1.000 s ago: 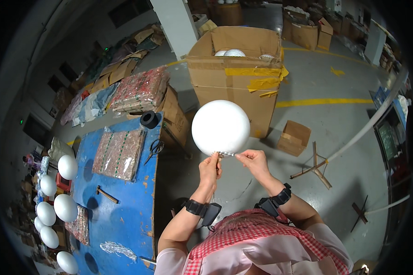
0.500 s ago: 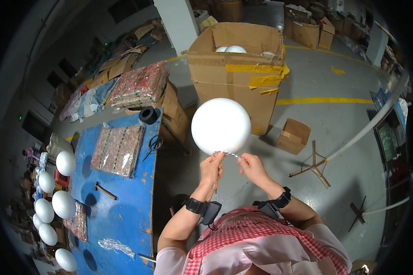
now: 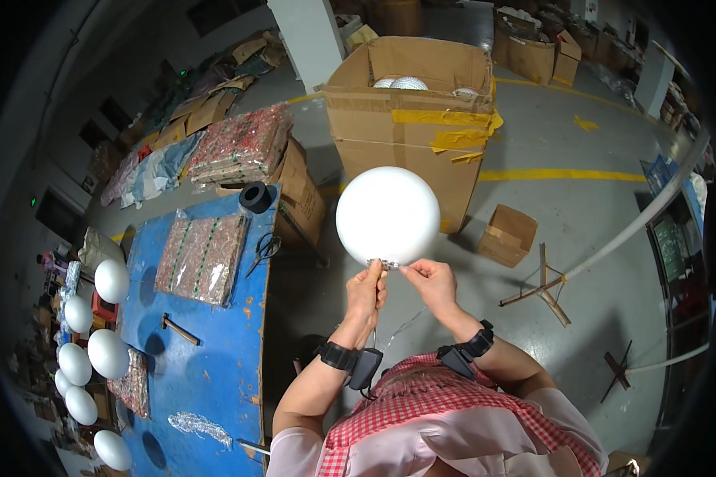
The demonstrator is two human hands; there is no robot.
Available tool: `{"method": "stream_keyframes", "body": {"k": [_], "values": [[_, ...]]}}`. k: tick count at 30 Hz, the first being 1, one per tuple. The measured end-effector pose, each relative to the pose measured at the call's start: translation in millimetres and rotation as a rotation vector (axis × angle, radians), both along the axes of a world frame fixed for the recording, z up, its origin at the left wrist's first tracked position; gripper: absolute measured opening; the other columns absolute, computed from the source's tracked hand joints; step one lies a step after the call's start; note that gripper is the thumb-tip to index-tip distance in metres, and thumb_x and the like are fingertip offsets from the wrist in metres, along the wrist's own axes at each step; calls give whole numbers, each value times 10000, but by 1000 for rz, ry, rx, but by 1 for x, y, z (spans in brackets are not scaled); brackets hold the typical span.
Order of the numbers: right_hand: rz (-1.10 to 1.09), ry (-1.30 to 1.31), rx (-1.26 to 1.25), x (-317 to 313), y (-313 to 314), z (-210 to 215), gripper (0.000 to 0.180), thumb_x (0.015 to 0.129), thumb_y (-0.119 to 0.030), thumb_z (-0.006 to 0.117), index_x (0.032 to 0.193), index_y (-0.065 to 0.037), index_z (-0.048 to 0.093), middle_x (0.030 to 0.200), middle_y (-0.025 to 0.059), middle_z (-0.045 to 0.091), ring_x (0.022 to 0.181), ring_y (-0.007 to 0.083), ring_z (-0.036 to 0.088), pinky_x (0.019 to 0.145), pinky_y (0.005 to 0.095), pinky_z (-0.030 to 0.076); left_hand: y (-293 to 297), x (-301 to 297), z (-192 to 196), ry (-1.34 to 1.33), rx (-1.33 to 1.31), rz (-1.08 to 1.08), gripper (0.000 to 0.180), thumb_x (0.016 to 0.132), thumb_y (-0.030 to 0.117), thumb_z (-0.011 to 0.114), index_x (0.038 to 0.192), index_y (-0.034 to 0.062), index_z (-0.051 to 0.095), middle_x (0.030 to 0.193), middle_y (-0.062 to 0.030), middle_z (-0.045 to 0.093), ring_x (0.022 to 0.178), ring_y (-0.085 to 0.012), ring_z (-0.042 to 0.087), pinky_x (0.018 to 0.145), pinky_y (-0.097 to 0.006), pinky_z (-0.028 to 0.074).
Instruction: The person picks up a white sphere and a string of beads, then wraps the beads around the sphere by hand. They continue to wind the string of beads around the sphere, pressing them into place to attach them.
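Observation:
In front of me is a large smooth white ball point(image 3: 387, 215). A thin silvery strand point(image 3: 389, 264) lies against its lower edge. My left hand point(image 3: 364, 292) is closed just under the ball, thumb and fingers pinching the strand. Close to its right, my right hand point(image 3: 433, 286) pinches the same strand between thumb and forefinger. A thin loose end trails below my right hand toward the apron. Fingers hide exactly how the strand meets the ball.
A blue table point(image 3: 215, 358) at left carries a hammer point(image 3: 181, 329), scissors point(image 3: 266, 252), black tape roll point(image 3: 254, 197), wrapped pack point(image 3: 201, 258) and silvery strands point(image 3: 200, 427). Several white balls point(image 3: 108, 354) stand along its left edge. Ahead is a tall carton point(image 3: 410, 119); right, a small box point(image 3: 507, 236).
My right hand has moved left and slightly up, closer to my left hand. The ball has shifted slightly right, and a loose strand end now shows below my right hand.

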State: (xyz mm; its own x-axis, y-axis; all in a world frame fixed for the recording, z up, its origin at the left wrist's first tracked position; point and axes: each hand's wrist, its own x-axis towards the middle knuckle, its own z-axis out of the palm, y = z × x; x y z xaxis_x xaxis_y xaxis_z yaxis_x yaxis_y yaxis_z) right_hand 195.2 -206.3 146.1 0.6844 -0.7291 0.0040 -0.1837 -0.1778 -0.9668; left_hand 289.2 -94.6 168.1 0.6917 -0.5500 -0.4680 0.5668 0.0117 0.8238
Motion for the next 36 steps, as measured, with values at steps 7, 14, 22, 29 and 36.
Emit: {"method": "stream_keyframes", "body": {"k": [7, 14, 22, 29, 36], "values": [[-44, 73, -396, 3, 10, 9, 211, 814, -256, 641, 771, -52, 604, 620, 125, 609, 567, 328, 594, 510, 396, 447, 3, 0, 4, 63, -81, 8, 293, 912, 314, 575, 783, 52, 544, 544, 34, 448, 395, -51, 365, 353, -197, 244], [21, 170, -670, 14, 12, 19, 253, 849, -245, 592, 744, -16, 562, 611, 158, 600, 568, 343, 602, 530, 436, 472, 2, 5, 7, -256, 52, 32, 266, 884, 264, 622, 722, 72, 537, 525, 34, 426, 381, -62, 348, 354, -206, 217], [303, 132, -75, 4, -5, 12, 225, 853, -210, 609, 769, -3, 626, 505, 94, 549, 460, 175, 553, 454, 301, 416, 4, 11, -6, -126, 15, 137, 305, 903, 298, 588, 700, 75, 542, 513, 41, 437, 385, -54, 363, 354, -203, 222], [145, -23, 35, -1, -11, 17, 274, 833, -243, 648, 717, 6, 645, 469, 1, 510, 450, 54, 468, 426, 259, 358, -2, 3, -14, -70, 27, 133, 307, 913, 325, 567, 732, 78, 542, 521, 58, 414, 389, -42, 342, 358, -203, 213], [257, -109, 48, 4, -33, -15, 201, 809, -157, 662, 725, 21, 621, 547, 7, 554, 493, 61, 506, 468, 226, 411, -3, -5, -16, -65, -60, 96, 280, 905, 311, 587, 757, 80, 528, 512, 74, 359, 385, -35, 291, 355, -206, 186]]}}
